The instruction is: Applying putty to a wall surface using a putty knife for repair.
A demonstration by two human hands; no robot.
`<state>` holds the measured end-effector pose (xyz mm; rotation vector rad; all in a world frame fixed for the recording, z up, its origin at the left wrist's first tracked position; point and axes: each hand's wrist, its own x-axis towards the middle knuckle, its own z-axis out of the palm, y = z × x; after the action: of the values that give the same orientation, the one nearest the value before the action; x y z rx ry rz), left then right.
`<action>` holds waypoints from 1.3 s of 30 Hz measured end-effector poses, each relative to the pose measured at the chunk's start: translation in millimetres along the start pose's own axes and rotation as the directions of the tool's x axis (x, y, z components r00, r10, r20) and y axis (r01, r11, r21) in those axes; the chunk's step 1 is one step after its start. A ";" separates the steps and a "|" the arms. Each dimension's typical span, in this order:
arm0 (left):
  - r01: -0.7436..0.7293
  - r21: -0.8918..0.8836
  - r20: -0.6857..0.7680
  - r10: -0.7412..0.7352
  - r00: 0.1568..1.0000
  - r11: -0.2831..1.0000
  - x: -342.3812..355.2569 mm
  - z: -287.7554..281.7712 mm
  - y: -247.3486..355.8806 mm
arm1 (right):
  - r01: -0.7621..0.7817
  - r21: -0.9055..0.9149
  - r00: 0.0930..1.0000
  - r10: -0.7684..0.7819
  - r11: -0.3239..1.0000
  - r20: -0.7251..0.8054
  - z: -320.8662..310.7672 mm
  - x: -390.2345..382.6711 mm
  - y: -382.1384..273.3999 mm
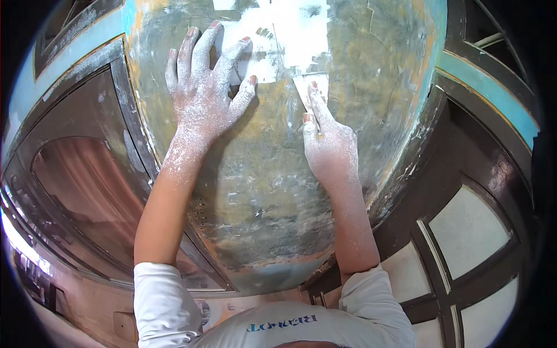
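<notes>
The right hand (332, 145) grips a scraper (301, 88), its long axis pointing up the wall (261, 165) — blade edge at the white patch's (299, 40) lower border, just above that hand. The left hand (202, 95) — fingers spread wide — sits left of the blade.

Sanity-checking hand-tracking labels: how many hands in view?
2: the left hand, fingers spread at the wall, and the right hand, to its right, holding a scraper. No others show.
</notes>
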<state>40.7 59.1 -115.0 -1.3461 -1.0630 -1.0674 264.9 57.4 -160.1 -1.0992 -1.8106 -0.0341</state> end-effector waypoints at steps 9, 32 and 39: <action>-0.007 0.026 0.001 0.007 1.000 1.000 -1.3 -1.0 0.7 | 0.032 -0.091 0.999 -0.030 0.995 0.021 0.7 6.9 1.4; 0.003 0.023 0.012 -0.003 1.000 1.000 0.0 -3.3 0.7 | 0.170 -0.336 0.985 -0.155 0.927 0.070 -58.5 33.4 28.3; 0.004 0.024 0.018 -0.004 1.000 1.000 1.4 0.0 4.1 | 0.106 -0.600 0.969 -0.217 0.793 -0.116 -132.1 89.6 38.1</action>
<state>45.0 58.9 -114.4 -1.3369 -1.0887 -1.0441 375.9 77.8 -40.9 -1.3070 -1.7640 -0.8323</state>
